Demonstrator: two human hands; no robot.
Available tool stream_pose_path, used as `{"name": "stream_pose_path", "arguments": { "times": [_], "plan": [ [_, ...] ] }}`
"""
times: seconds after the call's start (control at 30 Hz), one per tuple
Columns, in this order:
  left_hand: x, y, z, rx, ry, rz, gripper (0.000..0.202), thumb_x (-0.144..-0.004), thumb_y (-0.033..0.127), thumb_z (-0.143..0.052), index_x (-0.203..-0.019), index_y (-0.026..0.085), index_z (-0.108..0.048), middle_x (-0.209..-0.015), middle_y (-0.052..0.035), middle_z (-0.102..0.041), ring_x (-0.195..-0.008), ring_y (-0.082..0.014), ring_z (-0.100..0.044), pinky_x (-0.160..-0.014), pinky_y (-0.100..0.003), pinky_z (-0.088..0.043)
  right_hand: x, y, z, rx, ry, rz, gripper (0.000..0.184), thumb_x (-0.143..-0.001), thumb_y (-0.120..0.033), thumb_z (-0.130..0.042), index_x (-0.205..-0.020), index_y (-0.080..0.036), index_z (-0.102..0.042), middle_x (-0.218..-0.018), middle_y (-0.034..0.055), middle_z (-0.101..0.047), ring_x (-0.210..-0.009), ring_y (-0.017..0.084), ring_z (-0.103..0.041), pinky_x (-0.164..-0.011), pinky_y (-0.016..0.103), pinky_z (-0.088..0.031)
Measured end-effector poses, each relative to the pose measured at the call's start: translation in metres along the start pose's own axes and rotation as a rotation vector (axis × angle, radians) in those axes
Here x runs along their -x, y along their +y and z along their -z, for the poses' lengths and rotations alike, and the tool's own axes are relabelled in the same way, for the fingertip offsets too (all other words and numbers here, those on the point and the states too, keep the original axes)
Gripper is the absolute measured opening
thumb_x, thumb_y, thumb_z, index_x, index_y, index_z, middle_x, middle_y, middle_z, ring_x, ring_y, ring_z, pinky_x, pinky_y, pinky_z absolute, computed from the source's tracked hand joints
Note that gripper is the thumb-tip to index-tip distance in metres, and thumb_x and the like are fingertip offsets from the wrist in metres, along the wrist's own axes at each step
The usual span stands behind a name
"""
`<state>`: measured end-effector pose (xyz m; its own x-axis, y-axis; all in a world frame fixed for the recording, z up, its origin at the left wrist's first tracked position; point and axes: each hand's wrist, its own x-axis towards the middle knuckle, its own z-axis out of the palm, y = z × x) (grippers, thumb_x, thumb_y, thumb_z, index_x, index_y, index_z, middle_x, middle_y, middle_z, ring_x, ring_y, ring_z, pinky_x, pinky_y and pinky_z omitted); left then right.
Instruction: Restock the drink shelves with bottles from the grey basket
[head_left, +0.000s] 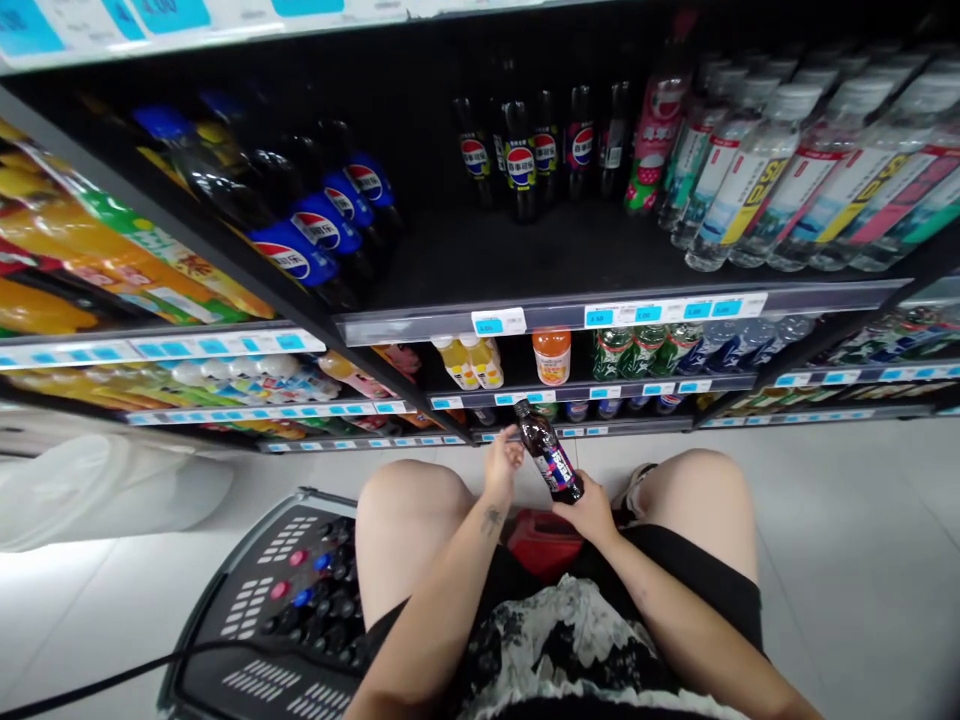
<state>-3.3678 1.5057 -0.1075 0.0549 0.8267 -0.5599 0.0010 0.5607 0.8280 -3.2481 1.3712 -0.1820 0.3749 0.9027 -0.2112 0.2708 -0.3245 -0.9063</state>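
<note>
A dark cola bottle (551, 460) with a blue and purple label is tilted in front of my lap, its black cap up and to the left. My right hand (589, 503) is closed around its lower end. Just left of the bottle's neck is my left hand (502, 462), its fingers curled in. A small dark thing shows at those fingertips, too small to name.
Ahead, a drinks shelf (525, 250) holds dark cola bottles (517, 160) and clear water bottles (780, 170). Lower shelves hold more drinks. A dark basket (247, 610) packed with capped bottles stands at my left. Beyond it is a white bin (112, 490).
</note>
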Motion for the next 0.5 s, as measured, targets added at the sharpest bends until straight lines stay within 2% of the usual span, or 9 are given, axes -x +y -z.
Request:
{"name": "stream_pose_path", "arguments": {
  "times": [0.1, 0.17, 0.23, 0.3, 0.4, 0.5],
  "plan": [
    [-0.009, -0.036, -0.015, 0.026, -0.085, 0.160, 0.073, -0.091, 0.070, -0.041, -0.124, 0.008, -0.063, -0.080, -0.0103, -0.068, -0.066, -0.0194, -0.063, -0.065, -0.031, -0.050, 0.001, 0.001, -0.007, -0.132, -0.053, -0.012, 0.038, -0.063, -0.040, -0.081, -0.090, -0.017, -0.066, -0.081, 0.0016, -0.069, -0.075, 0.022, -0.061, -0.070, 0.031, -0.046],
    [-0.004, -0.047, -0.021, 0.059, -0.192, 0.215, 0.076, -0.088, 0.074, -0.039, -0.115, 0.008, -0.068, -0.089, -0.0157, -0.072, -0.077, -0.0241, -0.068, -0.071, -0.034, -0.055, 0.000, 0.001, -0.010, -0.204, -0.092, -0.001, 0.041, -0.063, -0.041, -0.083, -0.092, -0.016, -0.067, -0.084, 0.0030, -0.071, -0.077, 0.023, -0.062, -0.074, 0.033, -0.048],
    [0.002, -0.047, -0.022, 0.151, -0.302, 0.234, 0.074, -0.089, 0.070, -0.038, -0.109, 0.008, -0.071, -0.092, -0.0186, -0.074, -0.085, -0.0283, -0.071, -0.075, -0.037, -0.058, -0.001, 0.001, -0.011, -0.252, -0.155, 0.039, 0.047, -0.065, -0.041, -0.084, -0.099, -0.014, -0.068, -0.091, 0.0052, -0.073, -0.083, 0.025, -0.064, -0.081, 0.036, -0.051],
    [0.007, -0.042, -0.019, 0.282, -0.364, 0.232, 0.066, -0.089, 0.062, -0.040, -0.102, 0.007, -0.072, -0.089, -0.0191, -0.075, -0.087, -0.0302, -0.072, -0.075, -0.038, -0.059, -0.001, 0.001, -0.011, -0.264, -0.215, 0.107, 0.054, -0.069, -0.043, -0.084, -0.110, -0.013, -0.067, -0.101, 0.0074, -0.074, -0.091, 0.026, -0.066, -0.089, 0.038, -0.052],
    [0.011, -0.034, -0.016, 0.459, -0.346, 0.232, 0.051, -0.089, 0.051, -0.045, -0.086, 0.008, -0.071, -0.076, -0.0164, -0.072, -0.080, -0.0292, -0.073, -0.075, -0.038, -0.060, 0.000, 0.000, -0.009, -0.237, -0.245, 0.183, 0.061, -0.075, -0.051, -0.084, -0.119, -0.014, -0.064, -0.111, 0.0091, -0.073, -0.101, 0.028, -0.067, -0.096, 0.040, -0.051],
    [0.013, -0.035, -0.014, 0.607, -0.296, 0.270, 0.046, -0.088, 0.048, -0.045, -0.076, 0.010, -0.069, -0.066, -0.0130, -0.068, -0.074, -0.0282, -0.072, -0.073, -0.038, -0.060, 0.003, 0.001, -0.007, -0.203, -0.267, 0.195, 0.062, -0.075, -0.056, -0.084, -0.118, -0.015, -0.064, -0.108, 0.0090, -0.073, -0.101, 0.030, -0.068, -0.095, 0.041, -0.052]
  ]
}}
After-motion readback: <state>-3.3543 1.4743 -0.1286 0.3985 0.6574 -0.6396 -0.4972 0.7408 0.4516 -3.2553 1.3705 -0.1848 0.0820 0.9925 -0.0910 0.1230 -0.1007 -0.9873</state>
